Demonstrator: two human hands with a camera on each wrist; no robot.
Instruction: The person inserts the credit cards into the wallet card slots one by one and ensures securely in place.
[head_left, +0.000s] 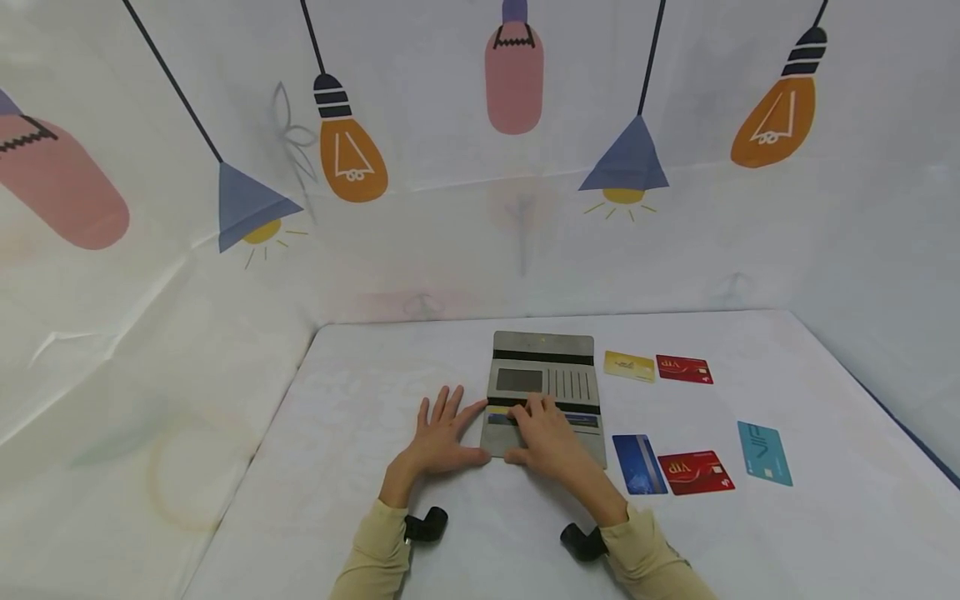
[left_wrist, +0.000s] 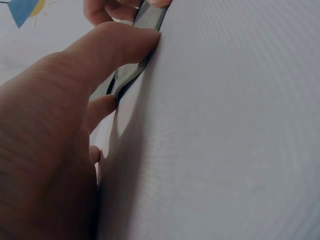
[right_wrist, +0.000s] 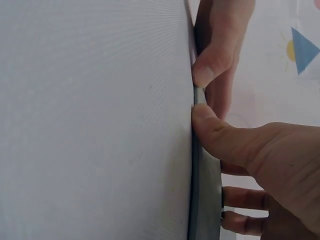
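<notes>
From here I see the unfolded wallet (head_left: 573, 385) on the worktop (head_left: 360, 375): cards (head_left: 582, 420) sit in its lower slots, five loose cards (head_left: 696, 472) lie outside. The left hand (head_left: 442, 437) touches its edge, fingers spread; the right hand (head_left: 551, 439) bends over the slots (whether pinching, I can't tell).

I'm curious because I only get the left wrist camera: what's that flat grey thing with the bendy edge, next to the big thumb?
Observer: The head view shows it whole: an open, grey, rectangular folding wallet with black bands.
Operator: Cool! Is anything lying off to its right?
Observer: Yes. Farthest out lies a flat, teal, rectangular card marked VIP.
Operator: And where's the other hand? I just see a bit of it.
Observer: The bare right hand is over the wallet's lower panel, with its fingers bent.
</notes>
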